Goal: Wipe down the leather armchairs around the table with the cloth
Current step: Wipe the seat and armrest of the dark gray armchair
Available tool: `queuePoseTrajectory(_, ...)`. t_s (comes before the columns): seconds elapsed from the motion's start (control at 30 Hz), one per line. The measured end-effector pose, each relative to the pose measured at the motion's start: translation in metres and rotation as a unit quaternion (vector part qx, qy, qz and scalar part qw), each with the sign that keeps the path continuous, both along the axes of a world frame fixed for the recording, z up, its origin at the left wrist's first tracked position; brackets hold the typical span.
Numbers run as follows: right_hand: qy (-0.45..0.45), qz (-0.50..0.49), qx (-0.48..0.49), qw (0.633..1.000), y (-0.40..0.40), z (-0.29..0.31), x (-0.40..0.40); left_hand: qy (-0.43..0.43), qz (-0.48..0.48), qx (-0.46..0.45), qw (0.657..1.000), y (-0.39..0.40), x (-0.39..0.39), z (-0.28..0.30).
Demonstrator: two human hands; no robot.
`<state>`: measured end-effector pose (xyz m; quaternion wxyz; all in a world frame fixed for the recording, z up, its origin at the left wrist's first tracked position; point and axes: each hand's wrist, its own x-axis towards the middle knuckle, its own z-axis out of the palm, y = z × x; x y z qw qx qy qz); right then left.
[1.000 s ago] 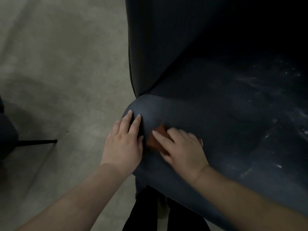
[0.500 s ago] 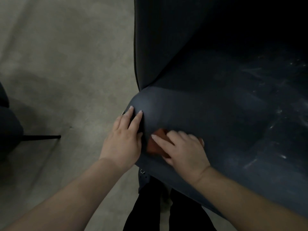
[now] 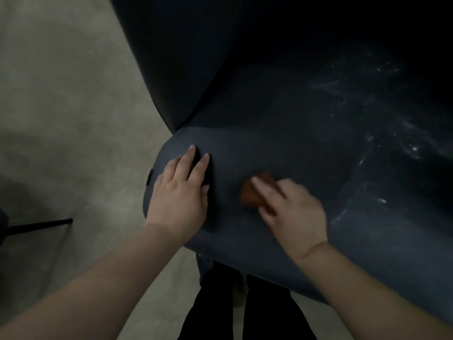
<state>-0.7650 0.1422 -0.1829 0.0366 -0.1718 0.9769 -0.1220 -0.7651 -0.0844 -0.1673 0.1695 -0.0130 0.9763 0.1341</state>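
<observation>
The dark blue leather armchair [image 3: 282,123] fills most of the head view, its upper back lost in shadow toward the top right and its right side cut off by the frame edge. The left hand [image 3: 180,192] lies flat on the rounded front corner of the seat, fingers straight and slightly spread, palm against the leather. The right hand [image 3: 291,209] is smeared by motion blur; it presses the orange-brown cloth [image 3: 255,192] onto the seat just beside the left hand, with straight fingers laid over it, and only the cloth's left part shows from under them. Whether the thumb hooks round the cloth cannot be told. Pale streaks and specks mark the seat farther right, dim in the low light. Below the seat edge, dark trouser legs [image 3: 264,315] stand on the grey floor [image 3: 61,106]. At the far left, a thin black chair leg [image 3: 39,225] juts in; the rest of that chair is cut off.
</observation>
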Motion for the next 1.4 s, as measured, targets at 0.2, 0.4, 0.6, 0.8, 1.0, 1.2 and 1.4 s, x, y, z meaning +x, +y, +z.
queuePoseTrajectory(0.2, 0.052, -0.187, -0.037, 0.980, 0.018, 0.004, 0.008, 0.017, -0.009, 0.001, 1.000, 0.023, -0.008, 0.000)
queuePoseTrajectory(0.4, 0.020, -0.107, -0.038, 0.993, -0.025, -0.007, 0.048, 0.029, -0.047, -0.008, 0.998, 0.041, -0.010, -0.002)
queuePoseTrajectory(0.6, 0.060, -0.249, 0.027, 0.966, 0.090, -0.004, 0.063, 0.044, -0.086, -0.012, 0.995, 0.053, -0.013, -0.003)
queuePoseTrajectory(0.8, 0.111, -0.197, -0.021, 0.974, 0.066, -0.008, 0.083, 0.065, -0.114, -0.002, 0.991, 0.081, -0.014, -0.001)
queuePoseTrajectory(1.0, 0.070, -0.161, 0.032, 0.984, 0.113, -0.013, 0.099, 0.075, -0.153, -0.005, 0.985, 0.094, -0.014, -0.006)
queuePoseTrajectory(1.2, 0.108, -0.343, 0.023, 0.933, 0.160, -0.004, 0.087, 0.078, -0.144, -0.002, 0.986, 0.102, -0.020, -0.007)
queuePoseTrajectory(1.4, 0.095, -0.205, 0.041, 0.973, 0.129, -0.010, 0.076, 0.089, -0.159, 0.011, 0.983, 0.125, -0.025, -0.007)
